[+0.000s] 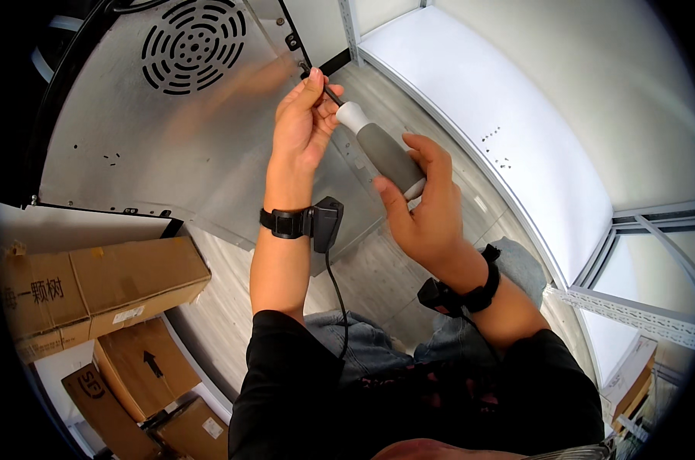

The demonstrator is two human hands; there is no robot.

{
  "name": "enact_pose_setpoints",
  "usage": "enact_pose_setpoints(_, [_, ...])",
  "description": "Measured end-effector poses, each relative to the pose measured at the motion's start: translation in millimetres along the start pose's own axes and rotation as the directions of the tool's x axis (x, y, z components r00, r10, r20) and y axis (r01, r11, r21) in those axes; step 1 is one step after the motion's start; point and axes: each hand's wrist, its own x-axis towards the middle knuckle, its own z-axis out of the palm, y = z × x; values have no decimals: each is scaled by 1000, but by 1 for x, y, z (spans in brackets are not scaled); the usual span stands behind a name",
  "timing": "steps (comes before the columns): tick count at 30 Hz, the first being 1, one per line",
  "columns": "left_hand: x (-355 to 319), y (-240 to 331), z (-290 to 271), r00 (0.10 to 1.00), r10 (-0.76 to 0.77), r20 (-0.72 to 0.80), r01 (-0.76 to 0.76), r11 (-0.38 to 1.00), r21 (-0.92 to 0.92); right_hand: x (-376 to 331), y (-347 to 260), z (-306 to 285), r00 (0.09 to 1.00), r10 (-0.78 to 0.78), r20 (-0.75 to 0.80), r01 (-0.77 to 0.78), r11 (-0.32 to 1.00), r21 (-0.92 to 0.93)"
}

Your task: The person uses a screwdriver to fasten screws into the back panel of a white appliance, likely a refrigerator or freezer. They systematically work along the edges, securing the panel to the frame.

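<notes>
A screwdriver point(386, 156) with a thick grey handle and a pale collar slants from my right hand up toward the edge of a large metal panel point(133, 153). Around the far end of its shaft, my left hand point(305, 115) is closed, thumb and fingers pinching near the tip. My right hand point(432, 203) curls about the butt of the handle, thumb on one side and fingers on the other. The tip meets the panel's edge near a small bracket point(291, 41); the screw head itself is too small to make out. Black straps with small devices circle both wrists.
Round vent slots point(194, 47) pierce the panel at its upper part. On a white shelf point(470, 84) to the right lie several small screws point(496, 146). Cardboard boxes point(140, 272) are stacked at lower left. A cable point(336, 291) hangs from my left wrist device.
</notes>
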Motion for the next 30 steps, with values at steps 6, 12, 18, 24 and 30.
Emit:
enact_pose_setpoints(6, [-7, -2, 28, 997, 7, -75, -2, 997, 73, 6, -9, -15, 850, 467, 246, -513, 840, 178])
enact_pose_setpoints(12, [-1, -4, 2, 998, 32, -49, -29, 998, 49, 4, -8, -7, 996, 62, 60, -58, 995, -78])
enact_pose_setpoints(18, [-1, -5, 6, 1000, 14, -21, -14, 1000, 17, 3, -10, -9, 976, 200, 81, -206, 977, 64])
enact_pose_setpoints(24, [-7, -2, 15, 999, 24, -25, -23, 1000, 15, 19, -15, -26, 856, 426, 295, -358, 898, -257])
enact_pose_setpoints(30, [0, -4, 9, 998, 30, -52, -29, 999, 24, 12, -15, -20, 990, 88, 107, -78, 993, -91])
